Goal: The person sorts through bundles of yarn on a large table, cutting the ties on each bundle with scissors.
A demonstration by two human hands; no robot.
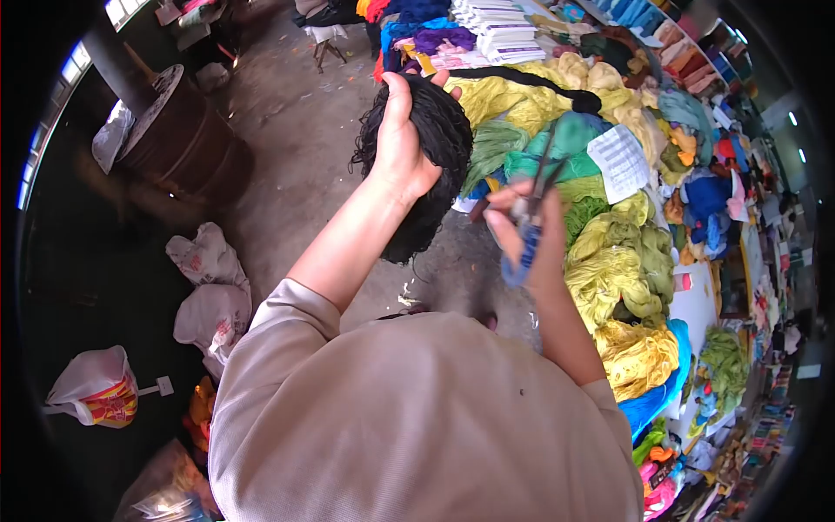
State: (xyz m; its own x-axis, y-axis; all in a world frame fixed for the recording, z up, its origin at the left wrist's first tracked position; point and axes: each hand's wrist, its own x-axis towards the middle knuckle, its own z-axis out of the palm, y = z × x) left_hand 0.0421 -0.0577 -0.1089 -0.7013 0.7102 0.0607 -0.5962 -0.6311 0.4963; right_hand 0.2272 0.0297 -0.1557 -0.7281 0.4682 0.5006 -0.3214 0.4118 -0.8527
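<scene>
My left hand (pixel 402 155) is wrapped round a thick bundle of black yarn (pixel 449 143), thumb up along the near side and fingertips showing past its top. Loose threads stick out at the bundle's edges, and its lower part hangs below my wrist. To the right, my right hand (pixel 546 235) grips a pair of scissors (pixel 522 259) with blue handles, blurred by motion. Their dark blades point up and away, over the green yarn (pixel 570 135) on the table. The scissors are apart from the black bundle.
Heaps of yellow yarn (pixel 600 274) and other colours cover the table on my right. A printed paper (pixel 619 163) lies among them, and stacked white packets (pixel 500 30) stand farther back. On the left are a rusty drum (pixel 187 130) with a pipe and white sacks (pixel 213 300).
</scene>
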